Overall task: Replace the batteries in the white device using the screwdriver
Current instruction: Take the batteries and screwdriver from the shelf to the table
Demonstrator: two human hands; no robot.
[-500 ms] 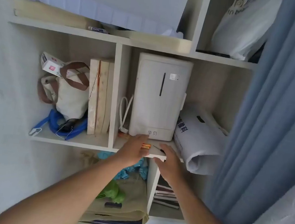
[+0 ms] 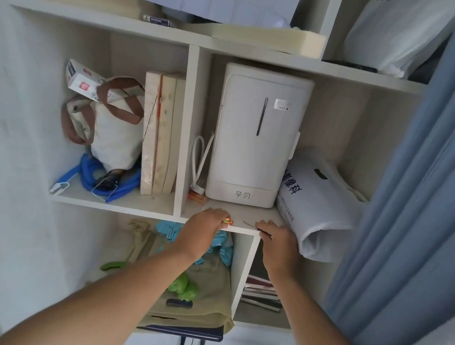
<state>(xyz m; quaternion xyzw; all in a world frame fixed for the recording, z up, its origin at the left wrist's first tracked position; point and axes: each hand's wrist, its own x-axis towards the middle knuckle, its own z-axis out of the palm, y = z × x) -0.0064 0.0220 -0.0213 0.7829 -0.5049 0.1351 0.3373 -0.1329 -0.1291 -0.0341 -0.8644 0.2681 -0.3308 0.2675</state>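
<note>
Up on the shelf (image 2: 216,209), both hands work at the front edge of the middle compartment. Left hand (image 2: 203,228) curled palm-down over something orange and green (image 2: 227,221); only its end pokes out past the fingers toward the right, too small to identify. Right hand (image 2: 278,240) also palm-down, fingers bent over the dark handle end of the screwdriver (image 2: 250,225). Thin metal shaft sticks out from under the fingertips, lying nearly flat along the shelf lip, long axis running left-right, tip pointing left and a little back, toward the left hand. Small gap between tip and the orange item; not touching. Whether the right hand has a firm grip or just rests on the handle, cannot tell. White device (image 2: 256,138) stands upright behind both hands, long axis vertical, dark slot down its front, small label upper right, base close to the shelf front. Looped white cord (image 2: 201,157) with plug just left of it; small orange pieces (image 2: 197,197) by the plug. Rolled white bag (image 2: 316,206) with printed characters leans against the device's right side, near the right hand. Blue curtain (image 2: 425,182) hangs at far right.
</note>
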